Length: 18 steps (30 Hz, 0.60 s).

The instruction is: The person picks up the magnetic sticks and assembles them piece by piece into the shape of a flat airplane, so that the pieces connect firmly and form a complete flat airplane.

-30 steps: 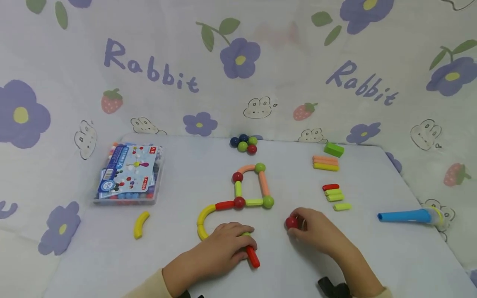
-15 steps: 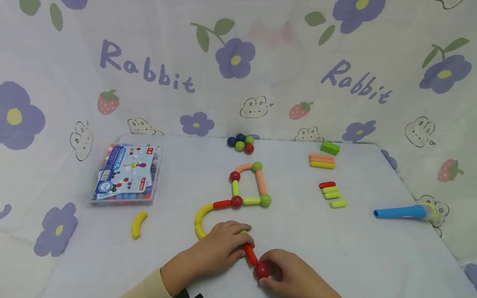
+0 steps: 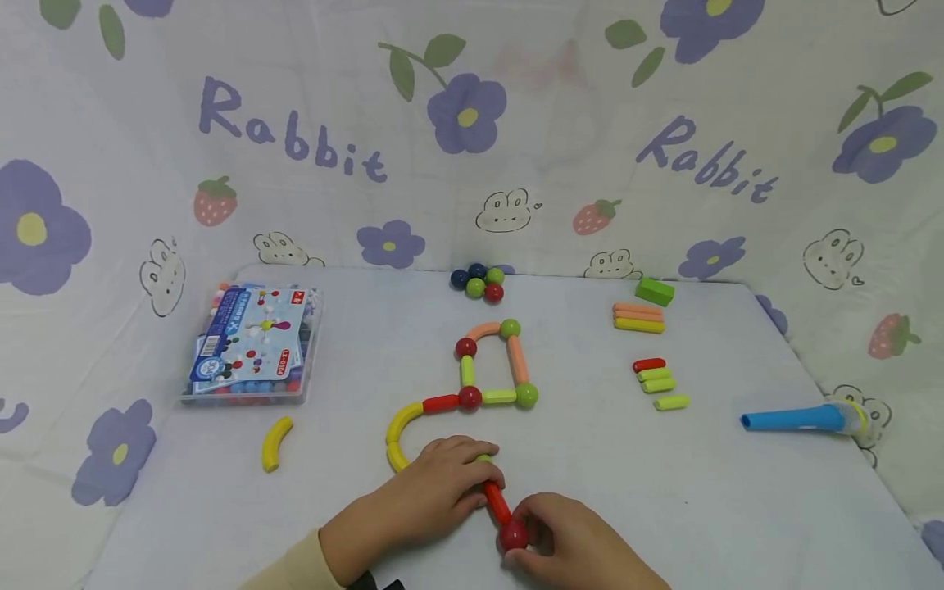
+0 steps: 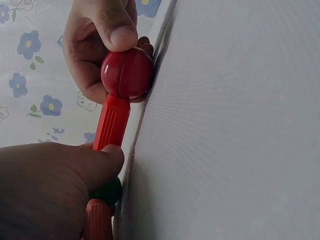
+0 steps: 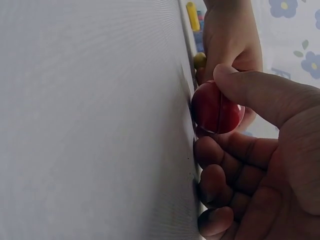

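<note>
In the head view my left hand (image 3: 438, 483) grips a short red magnetic rod (image 3: 497, 501) near its upper end. A green ball (image 4: 107, 192) sits under that hand, and an orange-looking rod (image 4: 98, 222) adjoins it in the left wrist view. My right hand (image 3: 578, 537) pinches a shiny red ball (image 3: 514, 535) between thumb and fingers. The ball touches the free end of the red rod. Beyond my left hand lies a joined figure of rods and balls, with a yellow curved piece (image 3: 397, 434) running under the hand and a red ball (image 3: 469, 398) at a corner.
A clear plastic box (image 3: 254, 344) of pieces stands at the left, near a loose yellow curved rod (image 3: 276, 444). Several balls (image 3: 476, 287) cluster at the back. Rods (image 3: 638, 317), a green block (image 3: 654, 292) and a blue tapered object (image 3: 796, 419) are on the right.
My right hand has brought the red ball leftward and nearer to me, up against the red rod's end. The left hand keeps its place on the rod.
</note>
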Tool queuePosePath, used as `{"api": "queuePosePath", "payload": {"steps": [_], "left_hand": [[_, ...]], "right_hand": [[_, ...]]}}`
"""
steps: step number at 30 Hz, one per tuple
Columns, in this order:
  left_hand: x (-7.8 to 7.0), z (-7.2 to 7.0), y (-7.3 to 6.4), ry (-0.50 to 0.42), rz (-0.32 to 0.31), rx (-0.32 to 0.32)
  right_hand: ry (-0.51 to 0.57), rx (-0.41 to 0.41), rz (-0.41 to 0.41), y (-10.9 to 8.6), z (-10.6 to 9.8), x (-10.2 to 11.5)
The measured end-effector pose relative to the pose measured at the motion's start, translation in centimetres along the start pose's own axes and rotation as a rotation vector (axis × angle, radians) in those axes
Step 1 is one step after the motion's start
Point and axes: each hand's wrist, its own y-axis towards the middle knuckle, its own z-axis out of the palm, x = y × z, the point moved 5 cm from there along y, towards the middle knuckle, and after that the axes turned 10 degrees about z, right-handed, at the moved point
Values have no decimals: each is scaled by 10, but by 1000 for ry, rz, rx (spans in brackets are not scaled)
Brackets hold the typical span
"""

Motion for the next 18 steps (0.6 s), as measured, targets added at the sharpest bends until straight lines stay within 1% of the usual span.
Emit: {"api": "queuePosePath", "payload": {"steps": [6,14,18], "left_hand": [[-1,-1,-1,-10,-2,5],[-1,-3,-2,-17,16,-9],[-1,-3,-2,-13,15,-5]], "right_hand": [[-16,13,-12,0,0,0],[-47,55,-68,1,3,-2],[-48,57,-62,2,2,-2]]}}
